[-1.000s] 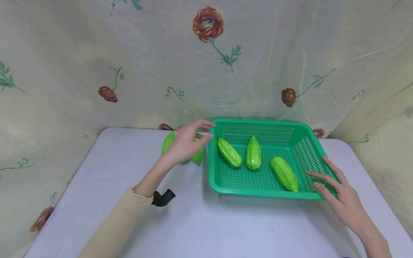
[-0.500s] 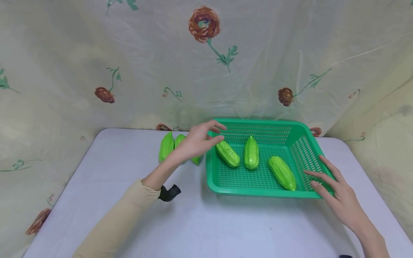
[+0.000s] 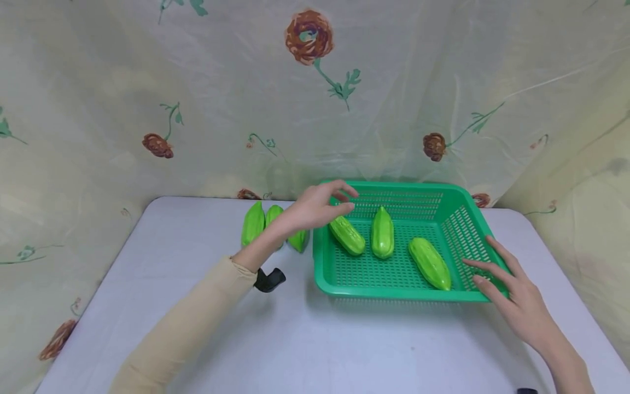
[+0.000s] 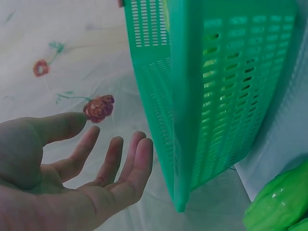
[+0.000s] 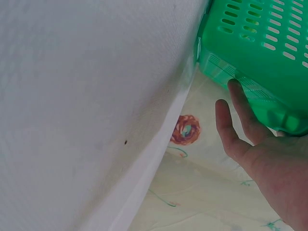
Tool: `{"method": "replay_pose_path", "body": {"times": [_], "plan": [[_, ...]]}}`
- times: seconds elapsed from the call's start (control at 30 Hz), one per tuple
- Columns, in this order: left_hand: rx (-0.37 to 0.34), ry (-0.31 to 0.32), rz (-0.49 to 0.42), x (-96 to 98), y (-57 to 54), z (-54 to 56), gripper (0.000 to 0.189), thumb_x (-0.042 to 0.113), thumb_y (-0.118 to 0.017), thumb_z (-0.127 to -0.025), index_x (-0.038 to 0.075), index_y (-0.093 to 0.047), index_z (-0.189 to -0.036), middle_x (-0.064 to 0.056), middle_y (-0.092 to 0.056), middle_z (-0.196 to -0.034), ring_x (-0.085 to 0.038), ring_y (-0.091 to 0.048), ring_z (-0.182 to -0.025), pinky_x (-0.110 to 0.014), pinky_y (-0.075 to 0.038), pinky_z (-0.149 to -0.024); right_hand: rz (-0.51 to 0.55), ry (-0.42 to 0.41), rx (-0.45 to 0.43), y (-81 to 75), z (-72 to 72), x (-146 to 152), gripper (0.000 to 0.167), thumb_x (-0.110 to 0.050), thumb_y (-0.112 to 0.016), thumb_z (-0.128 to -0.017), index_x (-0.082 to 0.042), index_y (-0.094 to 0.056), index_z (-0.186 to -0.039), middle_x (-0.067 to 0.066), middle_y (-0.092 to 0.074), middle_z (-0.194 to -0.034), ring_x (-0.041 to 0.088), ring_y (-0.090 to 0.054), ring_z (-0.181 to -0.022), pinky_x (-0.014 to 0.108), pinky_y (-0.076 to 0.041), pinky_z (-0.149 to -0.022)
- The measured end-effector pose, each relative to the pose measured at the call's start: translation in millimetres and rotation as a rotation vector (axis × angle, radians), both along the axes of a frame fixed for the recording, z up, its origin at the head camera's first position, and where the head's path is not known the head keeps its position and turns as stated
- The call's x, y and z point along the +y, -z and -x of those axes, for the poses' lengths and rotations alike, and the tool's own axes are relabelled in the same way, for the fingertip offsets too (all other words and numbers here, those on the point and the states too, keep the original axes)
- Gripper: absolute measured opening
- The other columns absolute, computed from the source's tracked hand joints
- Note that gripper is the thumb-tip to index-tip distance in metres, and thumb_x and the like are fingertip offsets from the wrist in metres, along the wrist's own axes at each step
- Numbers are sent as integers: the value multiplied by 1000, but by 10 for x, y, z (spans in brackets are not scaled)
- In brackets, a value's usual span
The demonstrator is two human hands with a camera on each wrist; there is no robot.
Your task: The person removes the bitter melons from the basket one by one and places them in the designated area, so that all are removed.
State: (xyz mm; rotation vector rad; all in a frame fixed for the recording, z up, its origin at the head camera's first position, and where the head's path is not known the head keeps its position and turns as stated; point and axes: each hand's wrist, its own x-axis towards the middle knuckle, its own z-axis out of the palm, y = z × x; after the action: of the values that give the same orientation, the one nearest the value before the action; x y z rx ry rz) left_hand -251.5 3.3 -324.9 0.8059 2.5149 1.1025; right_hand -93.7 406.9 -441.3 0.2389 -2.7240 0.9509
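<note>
In the head view, my left hand hovers over the left rim of a green plastic basket, its fingers loosely bent and holding nothing. The left wrist view shows the same hand apart from the basket's wall. At the basket's right end, my right hand straddles the rim with spread fingers, some inside and some outside. Three bright green, ridged star fruits lie inside: a left one, a middle one and a right one. My left hand partly covers the left one.
Left of the basket, more star fruits lie on the white-covered table: one at the far left, another and a third partly behind my left forearm. A flowered curtain hangs behind the table's back edge.
My left hand has moved right, from beside the basket's left rim to above it, uncovering more of the star fruits on the table. My right hand stays at the rim.
</note>
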Motion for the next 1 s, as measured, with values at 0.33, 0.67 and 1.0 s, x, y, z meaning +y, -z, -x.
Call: {"method": "replay_pose_path", "body": {"times": [0.33,0.67,1.0], "plan": [[-127,53,36,202,-24,186,36,28,-60,-112,19,-61,-148,-12,-65,-151,-34,-74,-114,-48,-62,-99,-6,6,2,2,-9,2,35,-20,-62,-109,-15,-70,-143,-5,-19,-182,-16,-10,-159,90,-27,-110],[-170,86,59,425,-66,273,37,26,-59,-113,16,-60,-149,-12,-69,-145,-18,-67,-89,-35,-61,-85,-7,10,-4,-5,-9,-8,35,-20,-62,-110,-16,-70,-143,-5,-19,-182,-14,-11,-160,90,-29,-107],[-207,101,62,685,-107,364,38,27,-58,-113,13,-59,-149,-13,-70,-140,-17,-68,-95,-24,-55,-72,-2,7,11,-3,-6,-2,34,-19,-62,-109,-15,-70,-142,-4,-20,-182,-15,-12,-159,90,-28,-109]]}}
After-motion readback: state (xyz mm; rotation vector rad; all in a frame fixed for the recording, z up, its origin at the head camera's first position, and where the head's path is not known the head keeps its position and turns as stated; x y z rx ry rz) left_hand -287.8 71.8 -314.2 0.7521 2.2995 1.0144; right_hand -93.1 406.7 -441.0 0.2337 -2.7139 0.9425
